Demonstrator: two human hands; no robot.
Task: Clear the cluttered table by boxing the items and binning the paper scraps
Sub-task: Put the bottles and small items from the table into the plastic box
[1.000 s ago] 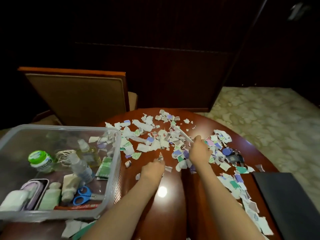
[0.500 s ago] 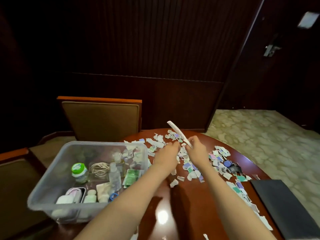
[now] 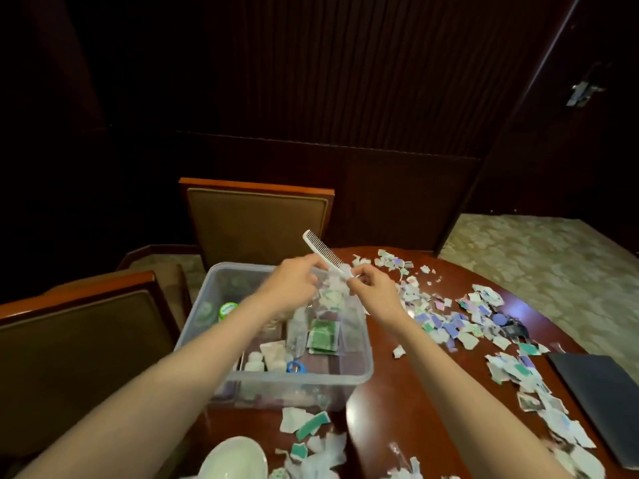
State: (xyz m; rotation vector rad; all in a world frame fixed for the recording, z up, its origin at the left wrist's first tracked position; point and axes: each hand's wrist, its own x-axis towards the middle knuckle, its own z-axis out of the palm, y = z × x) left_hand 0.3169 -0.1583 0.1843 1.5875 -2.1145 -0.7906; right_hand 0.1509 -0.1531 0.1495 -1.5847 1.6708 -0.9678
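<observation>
The glossy wooden table (image 3: 387, 426) carries a clear plastic box (image 3: 311, 388) below the left hand (image 3: 290, 288), paper scraps (image 3: 449, 323) beside the right hand (image 3: 373, 295), and a dark pad (image 3: 601, 402) farther right.

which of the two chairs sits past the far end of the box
The chair at centre, its tan backrest just beyond the clear plastic box. The other chair stands at the box's left side.

A white plastic comb (image 3: 321, 252) is pinched by the right hand (image 3: 371, 292), the left hand (image 3: 290, 286) just beside it, above a clear plastic box (image 3: 297, 387).
</observation>
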